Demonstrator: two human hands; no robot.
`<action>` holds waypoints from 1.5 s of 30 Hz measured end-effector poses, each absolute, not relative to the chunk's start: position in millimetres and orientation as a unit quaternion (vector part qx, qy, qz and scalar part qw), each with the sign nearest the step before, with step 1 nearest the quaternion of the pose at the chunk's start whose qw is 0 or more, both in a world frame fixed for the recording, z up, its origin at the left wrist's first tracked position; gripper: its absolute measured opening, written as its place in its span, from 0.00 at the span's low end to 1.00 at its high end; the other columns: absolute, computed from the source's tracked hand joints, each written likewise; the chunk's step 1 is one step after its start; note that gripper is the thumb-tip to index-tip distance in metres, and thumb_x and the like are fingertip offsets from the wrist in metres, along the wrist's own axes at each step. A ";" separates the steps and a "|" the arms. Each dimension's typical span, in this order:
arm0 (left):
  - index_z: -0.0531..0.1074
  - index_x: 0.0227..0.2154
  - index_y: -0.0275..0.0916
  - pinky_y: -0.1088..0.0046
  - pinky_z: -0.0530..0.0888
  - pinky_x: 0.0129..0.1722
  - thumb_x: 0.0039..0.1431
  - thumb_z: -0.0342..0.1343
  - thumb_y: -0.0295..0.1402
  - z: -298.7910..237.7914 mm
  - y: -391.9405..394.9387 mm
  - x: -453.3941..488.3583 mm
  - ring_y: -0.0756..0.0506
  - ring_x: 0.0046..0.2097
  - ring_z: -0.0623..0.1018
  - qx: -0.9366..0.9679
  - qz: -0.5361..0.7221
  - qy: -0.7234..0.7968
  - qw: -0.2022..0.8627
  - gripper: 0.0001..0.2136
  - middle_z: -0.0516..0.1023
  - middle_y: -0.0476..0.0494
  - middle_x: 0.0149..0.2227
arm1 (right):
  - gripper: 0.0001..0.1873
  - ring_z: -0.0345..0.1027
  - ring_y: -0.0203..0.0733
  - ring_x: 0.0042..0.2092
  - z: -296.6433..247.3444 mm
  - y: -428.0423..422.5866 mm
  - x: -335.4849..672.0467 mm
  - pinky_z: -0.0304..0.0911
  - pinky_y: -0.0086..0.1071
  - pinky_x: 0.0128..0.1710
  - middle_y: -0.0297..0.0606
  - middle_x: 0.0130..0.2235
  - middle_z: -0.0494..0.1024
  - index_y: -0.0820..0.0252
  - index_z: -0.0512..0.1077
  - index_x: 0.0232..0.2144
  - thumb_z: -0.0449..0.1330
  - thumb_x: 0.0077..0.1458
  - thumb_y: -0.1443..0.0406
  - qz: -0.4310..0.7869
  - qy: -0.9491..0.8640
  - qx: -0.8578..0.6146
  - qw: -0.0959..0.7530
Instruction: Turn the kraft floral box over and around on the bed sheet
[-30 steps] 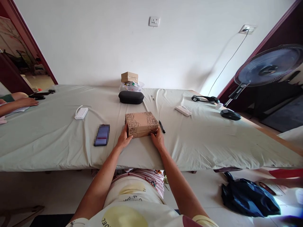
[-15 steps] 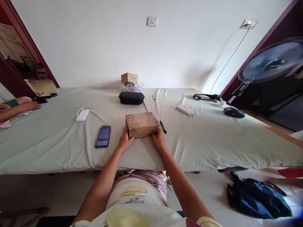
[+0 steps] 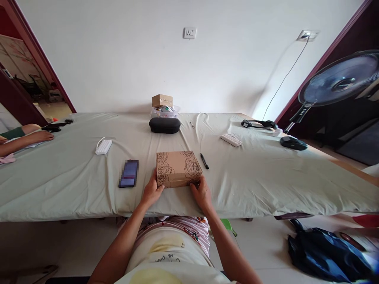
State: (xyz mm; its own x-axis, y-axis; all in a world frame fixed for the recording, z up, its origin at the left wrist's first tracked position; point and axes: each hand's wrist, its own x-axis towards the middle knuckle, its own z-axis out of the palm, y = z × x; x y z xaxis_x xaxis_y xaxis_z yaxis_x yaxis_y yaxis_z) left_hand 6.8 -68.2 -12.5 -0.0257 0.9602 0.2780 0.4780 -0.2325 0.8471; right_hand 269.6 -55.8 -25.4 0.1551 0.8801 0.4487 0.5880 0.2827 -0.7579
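Note:
A brown cardboard box (image 3: 178, 168) printed with rose outlines rests on the table's grey-green cloth (image 3: 251, 181), close to the near edge. My left hand (image 3: 152, 191) grips its near left corner, fingers curled against the side. My right hand (image 3: 201, 193) holds the near right corner the same way. A black marker (image 3: 204, 161) lies just right of the box. A dark phone (image 3: 129, 173) lies to its left.
Farther back lie a black oval case (image 3: 164, 124), a small cardboard box (image 3: 162, 100) on a clear tub, a white pouch (image 3: 103, 146), a white remote (image 3: 231, 139), headphones (image 3: 259, 124) and a black mouse (image 3: 293, 143). Another person's forearm (image 3: 20, 140) rests at the left. A fan (image 3: 340, 83) stands right; a dark bag (image 3: 325, 252) lies on the floor.
Both hands have drawn the rose-printed box toward me, nearer the table's edge, and squared it up. The marker now lies behind its right corner.

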 end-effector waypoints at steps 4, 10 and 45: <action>0.49 0.72 0.51 0.49 0.71 0.62 0.55 0.60 0.29 -0.6 -86.3 4.8 0.33 0.64 0.74 0.628 0.444 0.572 0.285 0.43 0.72 0.43 0.65 | 0.25 0.73 0.55 0.46 -19.0 -72.3 268.8 0.73 0.52 0.47 0.47 0.46 0.78 0.55 0.67 0.54 0.57 0.54 0.60 0.156 -0.628 -0.569 0.508; 0.49 0.72 0.50 0.58 0.77 0.52 0.59 0.61 0.40 32.6 -92.8 0.6 0.38 0.51 0.82 0.611 0.473 0.565 0.290 0.40 0.80 0.43 0.55 | 0.33 0.74 0.49 0.39 20.8 -80.8 270.5 0.75 0.44 0.39 0.43 0.42 0.79 0.55 0.61 0.64 0.59 0.58 0.56 0.150 -0.613 -0.559 0.537; 0.66 0.65 0.54 0.36 0.55 0.69 0.65 0.54 0.25 43.5 -7.6 52.2 0.31 0.75 0.52 0.714 0.374 0.575 -0.140 0.28 0.58 0.35 0.72 | 0.22 0.49 0.56 0.71 79.7 8.9 208.7 0.44 0.57 0.68 0.44 0.69 0.62 0.49 0.71 0.61 0.54 0.66 0.64 -0.168 -0.707 -0.548 0.414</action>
State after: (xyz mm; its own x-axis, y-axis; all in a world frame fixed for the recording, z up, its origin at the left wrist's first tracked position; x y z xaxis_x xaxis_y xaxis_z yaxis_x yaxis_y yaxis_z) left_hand 52.2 -7.6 43.5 0.0596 0.7161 0.6954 0.9256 -0.3005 0.2301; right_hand 208.7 8.9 79.7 -0.0564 0.6353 0.7702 0.9142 0.3429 -0.2160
